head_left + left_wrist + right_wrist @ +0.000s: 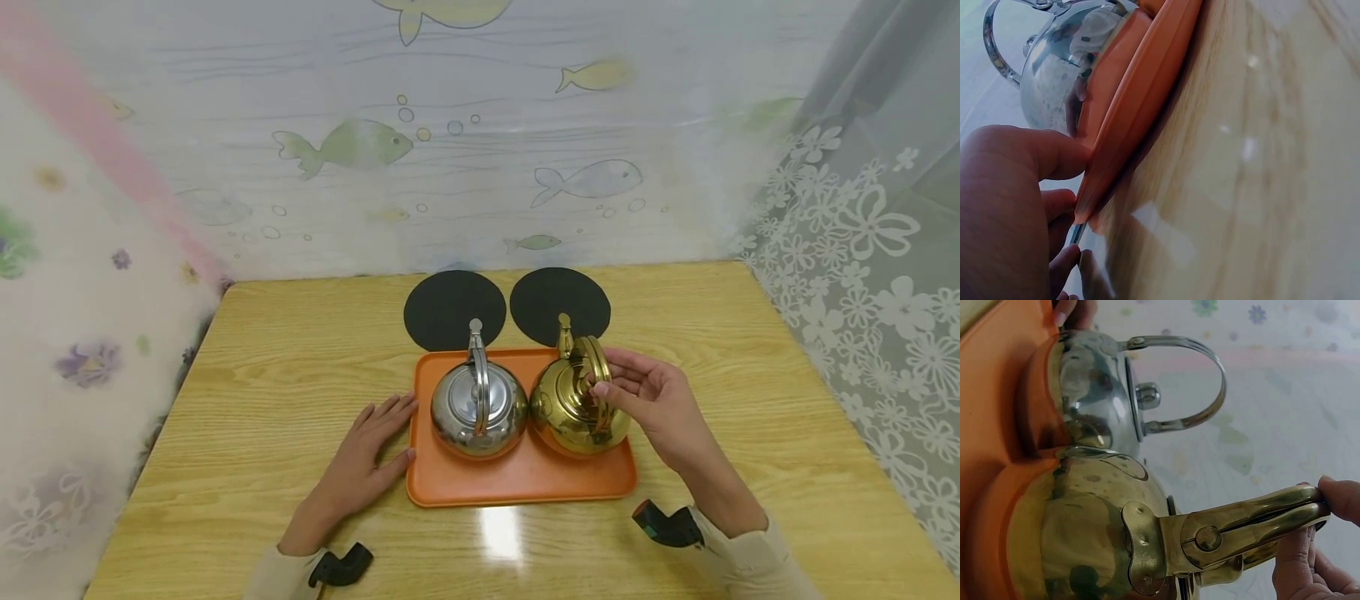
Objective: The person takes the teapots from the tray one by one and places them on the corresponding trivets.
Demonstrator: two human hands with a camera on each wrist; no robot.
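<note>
The right hand [660, 400] pinches the raised handle of the gold kettle [573, 404], fingers [1341, 497] curled round it, the kettle standing on the right side of the orange tray [525, 479] just beside the silver kettle [478, 408]. The left hand [367, 454] lies flat on the wooden surface [285, 375], fingers straight and holding nothing, thumb against the tray's left rim. Two black round mats [454, 308] lie just behind the tray.
</note>
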